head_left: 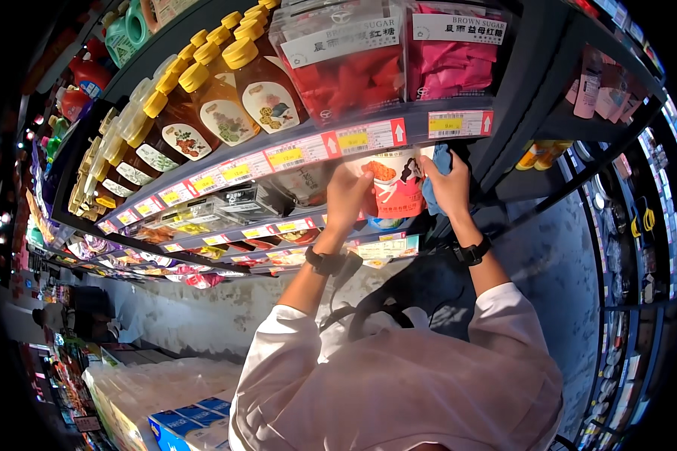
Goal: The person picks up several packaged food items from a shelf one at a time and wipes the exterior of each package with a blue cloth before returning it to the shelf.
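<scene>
My left hand [347, 197] grips the left edge of a red and white food pouch [398, 189], in front of the shelf. A blue cloth [439, 177] is in my right hand [448, 183], at the right side of the pouch. The pouch stands upright and bears writing and a picture of orange food. Above it, clear packs of red brown-sugar pieces [350, 79] and pink brown-sugar pieces [454, 62] stand on the upper shelf. Clear boxes [248, 200] lie on the shelf to the left of my left hand.
Amber bottles with yellow caps [220, 101] fill the upper shelf's left part. Price tags line the shelf edge [293, 152]. A dark shelf upright [519, 101] stands right of my right hand. Blue packs [186, 423] and plastic-wrapped goods [146, 383] are at the lower left. More shelving [632, 315] is at the right.
</scene>
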Available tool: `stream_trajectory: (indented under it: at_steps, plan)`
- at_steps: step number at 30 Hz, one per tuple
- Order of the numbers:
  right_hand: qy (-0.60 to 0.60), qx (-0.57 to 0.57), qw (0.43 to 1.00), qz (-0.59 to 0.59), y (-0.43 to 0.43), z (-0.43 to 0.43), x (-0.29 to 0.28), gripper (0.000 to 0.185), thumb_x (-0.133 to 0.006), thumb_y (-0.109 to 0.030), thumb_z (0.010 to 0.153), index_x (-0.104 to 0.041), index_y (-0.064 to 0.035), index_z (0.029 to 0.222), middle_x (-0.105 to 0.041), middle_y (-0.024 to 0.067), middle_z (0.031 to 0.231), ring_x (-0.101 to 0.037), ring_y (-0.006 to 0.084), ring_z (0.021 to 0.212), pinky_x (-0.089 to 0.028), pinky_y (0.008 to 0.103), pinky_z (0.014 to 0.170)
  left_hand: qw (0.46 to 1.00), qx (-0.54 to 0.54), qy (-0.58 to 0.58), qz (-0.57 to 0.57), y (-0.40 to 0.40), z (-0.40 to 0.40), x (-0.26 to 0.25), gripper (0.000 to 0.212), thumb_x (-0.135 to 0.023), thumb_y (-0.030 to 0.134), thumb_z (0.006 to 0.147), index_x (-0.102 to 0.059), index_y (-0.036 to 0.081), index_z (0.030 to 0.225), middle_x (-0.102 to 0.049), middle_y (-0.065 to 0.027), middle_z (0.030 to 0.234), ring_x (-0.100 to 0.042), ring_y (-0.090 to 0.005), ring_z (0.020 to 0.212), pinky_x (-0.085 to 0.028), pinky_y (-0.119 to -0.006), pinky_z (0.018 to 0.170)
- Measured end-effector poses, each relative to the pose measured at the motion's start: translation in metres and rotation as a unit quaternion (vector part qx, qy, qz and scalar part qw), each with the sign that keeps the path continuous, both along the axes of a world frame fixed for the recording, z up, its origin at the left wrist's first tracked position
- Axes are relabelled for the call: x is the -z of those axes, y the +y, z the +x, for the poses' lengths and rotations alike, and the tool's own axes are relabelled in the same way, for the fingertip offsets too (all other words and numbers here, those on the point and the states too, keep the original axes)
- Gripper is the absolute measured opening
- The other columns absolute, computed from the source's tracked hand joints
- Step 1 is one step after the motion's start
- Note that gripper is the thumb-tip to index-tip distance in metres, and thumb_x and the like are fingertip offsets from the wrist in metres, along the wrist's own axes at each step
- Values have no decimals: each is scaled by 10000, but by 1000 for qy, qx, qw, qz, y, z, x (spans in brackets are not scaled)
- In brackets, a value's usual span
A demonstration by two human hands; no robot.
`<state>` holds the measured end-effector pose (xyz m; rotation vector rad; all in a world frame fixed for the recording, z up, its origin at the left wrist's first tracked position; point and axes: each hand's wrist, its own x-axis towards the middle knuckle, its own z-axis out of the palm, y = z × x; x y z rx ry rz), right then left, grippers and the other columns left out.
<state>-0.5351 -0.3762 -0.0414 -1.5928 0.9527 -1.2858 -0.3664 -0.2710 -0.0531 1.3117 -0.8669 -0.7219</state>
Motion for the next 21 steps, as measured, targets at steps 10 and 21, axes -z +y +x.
stream_trajectory:
  at_steps: [10,21]
  plan:
    - [32,1,999,28,-21,12,11,280,-682,-193,812,-619,49,940,-679,85,834,-605,131,731,-467,284,702,999,-41,4,-31,-21,4,27,261,-625,147,892,-486,-40,1009,-612,-85,878,-562,-107,757,-462,-246,661]
    - [33,21,999,-16,-34,21,17,378,-686,-219,773,-604,34,1041,-674,178,899,-657,293,840,-479,326,767,997,-64,42,-13,-25,-4,16,292,-619,98,896,-469,-41,1103,-617,-102,969,-592,-123,842,-483,-247,689]
